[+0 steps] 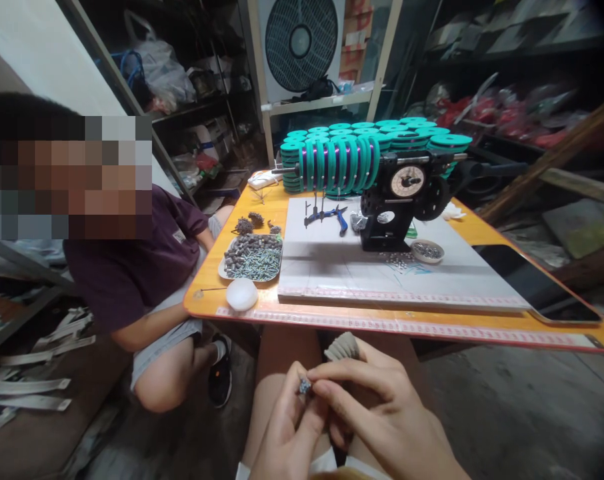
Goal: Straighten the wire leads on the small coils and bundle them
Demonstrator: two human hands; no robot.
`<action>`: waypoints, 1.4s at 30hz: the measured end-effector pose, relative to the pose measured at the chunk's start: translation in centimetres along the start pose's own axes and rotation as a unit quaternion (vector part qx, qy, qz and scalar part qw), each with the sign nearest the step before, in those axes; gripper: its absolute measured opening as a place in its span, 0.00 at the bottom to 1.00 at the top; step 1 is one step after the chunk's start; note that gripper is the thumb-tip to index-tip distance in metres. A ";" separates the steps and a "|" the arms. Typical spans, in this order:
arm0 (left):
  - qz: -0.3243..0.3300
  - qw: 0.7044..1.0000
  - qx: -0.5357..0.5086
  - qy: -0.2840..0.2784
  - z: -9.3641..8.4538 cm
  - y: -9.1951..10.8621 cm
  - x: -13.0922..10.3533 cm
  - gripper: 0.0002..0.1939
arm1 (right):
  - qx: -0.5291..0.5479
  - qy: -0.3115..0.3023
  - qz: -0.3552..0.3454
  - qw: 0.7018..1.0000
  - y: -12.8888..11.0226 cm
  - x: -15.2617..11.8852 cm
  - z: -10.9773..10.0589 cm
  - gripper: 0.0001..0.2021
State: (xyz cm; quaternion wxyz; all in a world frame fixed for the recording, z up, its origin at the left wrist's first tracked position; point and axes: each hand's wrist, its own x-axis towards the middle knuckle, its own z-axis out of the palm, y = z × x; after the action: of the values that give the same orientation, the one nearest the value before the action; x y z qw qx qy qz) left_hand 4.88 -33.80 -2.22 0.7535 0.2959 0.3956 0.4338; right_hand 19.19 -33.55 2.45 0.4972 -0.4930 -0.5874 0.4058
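Over my lap, below the table edge, my two hands meet. In my left hand, closed between thumb and curled fingers, sits a little cluster of small bluish screws. My right hand pinches at the cluster's right side with thumb and forefinger; its fingertips partly hide the pieces. A grey ribbed finger cover is on one finger of the right hand. Up on the table, a tray holds similar bluish screws and dark grey cylindrical pieces.
A black winding machine carries teal spools, with more stacked behind. Blue-handled pliers, a bowl of small metal parts, a white round lump and a dark phone-like slab lie around. Another person sits at left.
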 end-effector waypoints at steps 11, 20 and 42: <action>0.066 0.995 0.074 -0.007 0.7 -0.8 0.2 0.13 | -0.104 0.039 -0.042 0.993 0.0 -0.2 -0.2 0.08; 0.117 0.990 -0.043 -0.072 1.0 0.6 0.5 0.11 | -0.126 0.096 -0.143 0.977 1.2 -1.1 -0.7 0.08; 0.059 0.997 -0.038 0.007 2.0 -0.5 -0.1 0.18 | -0.097 0.053 -0.140 0.984 1.4 -1.0 -0.3 0.08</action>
State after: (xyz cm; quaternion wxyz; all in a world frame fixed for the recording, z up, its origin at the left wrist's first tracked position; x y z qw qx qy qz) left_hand 6.73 -34.36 -1.55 0.7344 0.2872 0.3657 0.4944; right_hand 19.73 -34.24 0.94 0.5294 -0.4727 -0.6602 0.2460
